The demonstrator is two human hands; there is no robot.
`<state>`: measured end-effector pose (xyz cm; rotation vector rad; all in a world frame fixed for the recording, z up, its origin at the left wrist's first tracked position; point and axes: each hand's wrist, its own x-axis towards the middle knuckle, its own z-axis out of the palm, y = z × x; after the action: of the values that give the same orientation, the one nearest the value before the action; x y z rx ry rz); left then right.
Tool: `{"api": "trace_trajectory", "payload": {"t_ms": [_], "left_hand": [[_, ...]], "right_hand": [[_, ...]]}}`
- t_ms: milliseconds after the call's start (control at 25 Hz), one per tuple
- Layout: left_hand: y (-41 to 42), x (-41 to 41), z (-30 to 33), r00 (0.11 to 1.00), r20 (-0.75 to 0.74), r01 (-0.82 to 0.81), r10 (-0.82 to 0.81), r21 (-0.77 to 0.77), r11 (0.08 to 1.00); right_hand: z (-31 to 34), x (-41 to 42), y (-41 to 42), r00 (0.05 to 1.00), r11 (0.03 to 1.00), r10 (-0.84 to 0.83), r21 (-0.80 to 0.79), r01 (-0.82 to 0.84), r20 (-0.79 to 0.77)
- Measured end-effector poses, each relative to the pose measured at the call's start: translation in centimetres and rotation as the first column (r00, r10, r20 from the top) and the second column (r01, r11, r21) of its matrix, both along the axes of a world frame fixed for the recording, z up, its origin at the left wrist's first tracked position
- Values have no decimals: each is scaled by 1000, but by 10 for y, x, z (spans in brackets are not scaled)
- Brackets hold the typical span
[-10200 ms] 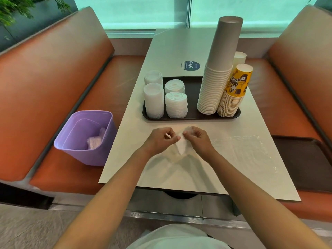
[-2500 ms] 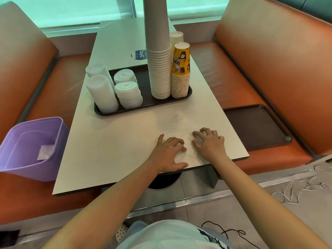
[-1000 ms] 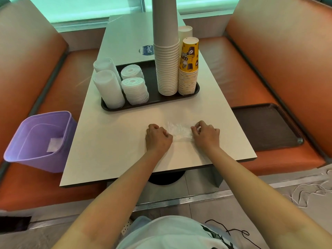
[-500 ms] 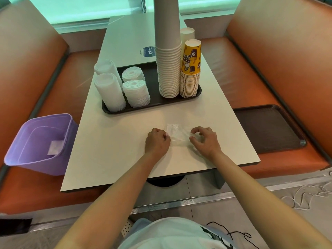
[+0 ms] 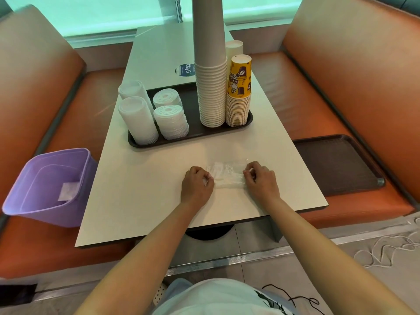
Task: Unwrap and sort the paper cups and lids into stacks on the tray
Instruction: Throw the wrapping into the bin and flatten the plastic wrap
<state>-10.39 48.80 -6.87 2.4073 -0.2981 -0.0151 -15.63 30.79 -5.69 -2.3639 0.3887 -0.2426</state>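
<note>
Cups [image 5: 212, 92] and lids [image 5: 171, 121] sitting stacked on tray [image 5: 193, 137]. My left hand [image 5: 196, 186] and right hand [image 5: 261, 181] pinching ends of clear wrapper [image 5: 228, 176], folding it for purple bin [image 5: 48, 185].

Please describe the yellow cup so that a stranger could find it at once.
Start at the dark tray on the white table. At its right end, beside the tall grey stack, stands a shorter stack. The yellow cup tops it, upside down, the only printed one.
</note>
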Motion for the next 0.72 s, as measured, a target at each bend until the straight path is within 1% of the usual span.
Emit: {"api": "trace_trajectory", "payload": {"t_ms": [120, 200, 280, 360, 440, 520, 560, 600, 640, 680, 720], "left_hand": [[1, -2, -2, 1000, 2, -7, 7, 5, 1000], [3, -4, -3, 1000, -2, 3, -3, -3, 1000], [4, -5, -2, 1000, -6, 18, -19, -42, 999], [4, -4, 0, 999, -1, 33, -33, -30, 999], [3, -2, 0, 999, -39, 31, -33, -42, 999], [3, -2, 3, 993, -120, 11, -18, -64, 998], [4, -3, 6, 995, -102, 6, -11, -52, 999], [4, -4, 8, 1000, 16, 21, -21, -5, 1000], [2, -6, 11, 978, 185, 79, -92, 75, 994], [-1, -9, 14, 924, 306, 179, -227, 177, 968], [-5, -12, 18, 870, 312, 297, -383, 289, 910]], "right_hand": [[-4, 2, 0, 1000, 1000, -8, -2, 8, -4], [-7, 1, 1, 1000, 1000, -18, -9, 19, 24], [-10, 0, 0, 999, 999, -14, -47, 16, 39], [-12, 0, 0, 1000, 996, -2, -93, 4, 31], [-16, 0, 0, 999, 993, -9, -113, 15, 52], [-18, 1, 0, 994, 991, -13, -133, 27, 104], [-18, 1, 1, 994, 987, -5, -159, 22, 105], [-18, 2, 2, 997, 981, 6, -194, 9, 76], [-16, 1, 3, 999, 973, 14, -229, -7, 31], [-13, 0, 4, 1000, 966, 15, -259, -19, -18], [-10, -1, 6, 998, 960, 7, -280, -24, -60]]}}
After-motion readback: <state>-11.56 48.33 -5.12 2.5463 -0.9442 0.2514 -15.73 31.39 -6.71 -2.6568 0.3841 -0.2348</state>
